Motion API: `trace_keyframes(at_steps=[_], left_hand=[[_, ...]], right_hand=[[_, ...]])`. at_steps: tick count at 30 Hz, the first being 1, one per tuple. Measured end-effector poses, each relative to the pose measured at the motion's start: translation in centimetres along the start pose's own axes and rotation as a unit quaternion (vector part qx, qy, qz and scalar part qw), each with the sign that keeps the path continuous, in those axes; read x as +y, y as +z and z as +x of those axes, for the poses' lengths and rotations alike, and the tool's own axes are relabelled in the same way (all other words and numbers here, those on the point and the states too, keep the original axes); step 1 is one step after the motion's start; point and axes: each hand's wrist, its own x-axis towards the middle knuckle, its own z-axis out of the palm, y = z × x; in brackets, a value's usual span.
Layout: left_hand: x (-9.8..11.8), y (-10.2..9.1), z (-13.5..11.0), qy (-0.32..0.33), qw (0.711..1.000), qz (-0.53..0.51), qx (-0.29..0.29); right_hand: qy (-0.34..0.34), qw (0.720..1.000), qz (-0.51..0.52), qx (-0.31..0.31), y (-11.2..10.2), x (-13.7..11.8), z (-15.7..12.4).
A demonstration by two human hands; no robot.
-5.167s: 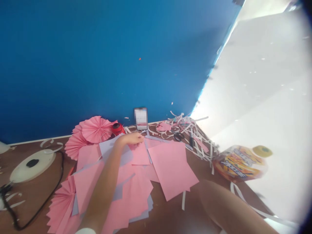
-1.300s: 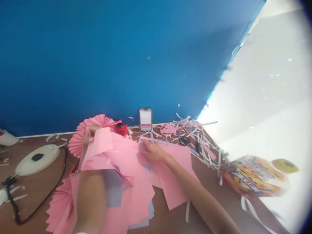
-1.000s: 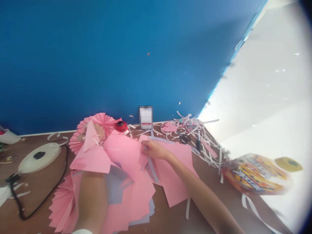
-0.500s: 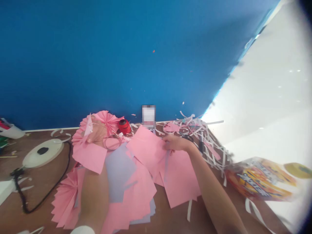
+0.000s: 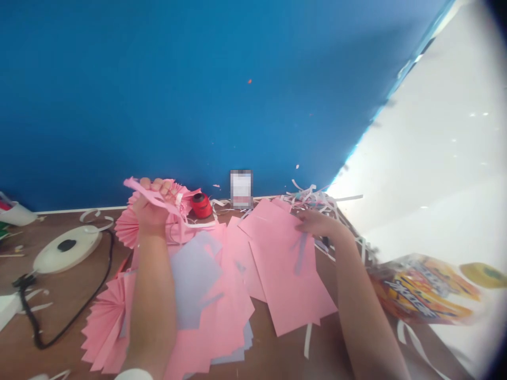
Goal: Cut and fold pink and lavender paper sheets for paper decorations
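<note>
My left hand (image 5: pixel 155 203) is raised at the back left, its fingers closed on a pink paper piece (image 5: pixel 150 194) seen nearly edge-on. Behind it stands a pleated pink paper fan (image 5: pixel 127 224). My right hand (image 5: pixel 317 222) pinches the upper right edge of a pink paper sheet (image 5: pixel 273 232), which lies over other pink sheets (image 5: pixel 291 301). Between my arms spreads a loose pile of pink sheets (image 5: pixel 225 311) with a grey-lilac sheet (image 5: pixel 196 279) on top. A second pleated fan (image 5: pixel 105 322) lies left of my left forearm.
A red spool (image 5: pixel 202 206) stands near the blue wall (image 5: pixel 198 95). Shredded paper strips (image 5: pixel 317 198) heap at the back right, beside a printed snack bag (image 5: pixel 431 290). At left are a cream oval device (image 5: pixel 47 258) with a black cord (image 5: pixel 79 319) and a white cup (image 5: pixel 18 214).
My right hand has moved right, carrying the pink sheet's edge with it. My left hand has turned and closed round its pink paper, which now shows edge-on.
</note>
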Motion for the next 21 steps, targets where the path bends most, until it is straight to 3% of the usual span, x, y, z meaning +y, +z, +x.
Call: trace_keyframes(at_steps=[6,8,11,17,19,21], left_hand=[[-1.1,1.6,0.6,-0.046,0.99,0.128,0.037],[-1.3,2.3,0.6,-0.063,0.989,0.132,0.018],[-1.4,3.4,0.2,-0.15,0.982,0.108,-0.034],[-2.8,5.3,-1.1,-0.296,0.946,0.056,-0.116],[-4.0,5.6,-1.3,-0.344,0.924,0.045,-0.163],[-5.4,5.9,-1.4,-0.389,0.905,0.046,-0.165]], right_hand=[[0.025,0.997,-0.017,0.069,-0.2,1.8,0.6],[0.022,0.998,-0.016,0.052,-0.3,1.6,0.2],[0.006,1.0,0.005,-0.002,-0.4,0.6,-0.6],[-0.112,0.991,0.0,-0.074,1.3,-3.8,-1.1],[-0.125,0.991,-0.035,-0.042,2.4,-5.5,-1.1],[-0.116,0.989,-0.081,0.042,3.5,-7.0,-1.1]])
